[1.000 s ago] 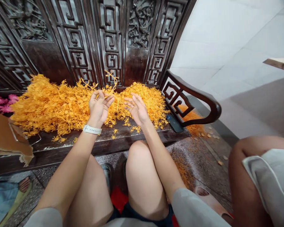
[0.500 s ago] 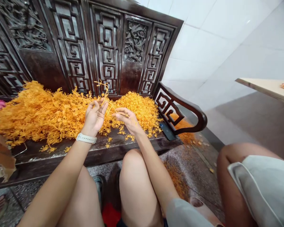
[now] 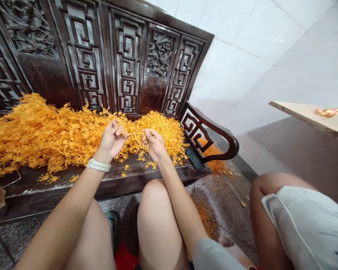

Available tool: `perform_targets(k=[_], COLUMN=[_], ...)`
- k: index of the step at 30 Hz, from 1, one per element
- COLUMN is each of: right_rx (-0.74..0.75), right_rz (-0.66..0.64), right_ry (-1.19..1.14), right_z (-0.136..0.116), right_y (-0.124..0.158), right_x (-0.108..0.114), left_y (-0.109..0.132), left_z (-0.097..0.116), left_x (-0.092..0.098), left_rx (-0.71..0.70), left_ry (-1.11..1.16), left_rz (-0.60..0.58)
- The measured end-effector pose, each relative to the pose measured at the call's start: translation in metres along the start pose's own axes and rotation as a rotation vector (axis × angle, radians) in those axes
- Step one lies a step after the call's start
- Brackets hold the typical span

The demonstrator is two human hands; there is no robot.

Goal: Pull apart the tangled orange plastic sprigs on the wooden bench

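My left hand (image 3: 111, 139), with a pale watch strap on its wrist, is closed on one end of a thin orange plastic stem (image 3: 135, 133). The fingers of my right hand (image 3: 154, 144) pinch the stem's other end. It stretches nearly level between the two hands. Behind and to the left lies a big heap of branching orange plastic sprigs (image 3: 53, 137). A second pile of small orange pieces (image 3: 166, 131) sits just beyond my right hand. A few loose orange bits (image 3: 124, 174) lie on the bench seat below.
The dark carved wooden bench (image 3: 154, 93) ends at a curved armrest (image 3: 228, 140), with a phone (image 3: 195, 159) beside it. Orange scraps (image 3: 205, 215) cover part of the floor. At right are another person's knee (image 3: 270, 195) and a pale tabletop (image 3: 304, 110).
My right fingers have closed from a looser pose into a pinch on the stem. The stem, upright from my left hand before, now runs between both hands. The view has shifted slightly.
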State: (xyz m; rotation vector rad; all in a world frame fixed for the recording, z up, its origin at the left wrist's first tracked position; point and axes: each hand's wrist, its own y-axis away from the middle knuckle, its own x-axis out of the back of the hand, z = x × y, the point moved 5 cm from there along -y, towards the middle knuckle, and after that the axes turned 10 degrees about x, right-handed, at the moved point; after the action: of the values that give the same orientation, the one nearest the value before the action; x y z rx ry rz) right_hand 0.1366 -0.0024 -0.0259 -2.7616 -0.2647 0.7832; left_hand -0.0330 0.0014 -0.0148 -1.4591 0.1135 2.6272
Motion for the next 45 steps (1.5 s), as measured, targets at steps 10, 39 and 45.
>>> perform_targets(k=[10, 39, 45], right_rx=[-0.026, 0.080, 0.126], right_rz=[0.156, -0.109, -0.076], right_ry=[-0.022, 0.276, 0.267], right_z=[0.002, 0.001, -0.001], right_y=[-0.003, 0.000, 0.000], right_x=[0.008, -0.015, -0.016], left_y=[-0.005, -0.003, -0.003], left_z=[0.002, -0.042, -0.050], left_x=[0.009, -0.001, -0.005], left_rx=[-0.025, -0.027, -0.087], left_ry=[-0.114, -0.469, -0.558], left_rz=[0.058, 0.125, 0.079])
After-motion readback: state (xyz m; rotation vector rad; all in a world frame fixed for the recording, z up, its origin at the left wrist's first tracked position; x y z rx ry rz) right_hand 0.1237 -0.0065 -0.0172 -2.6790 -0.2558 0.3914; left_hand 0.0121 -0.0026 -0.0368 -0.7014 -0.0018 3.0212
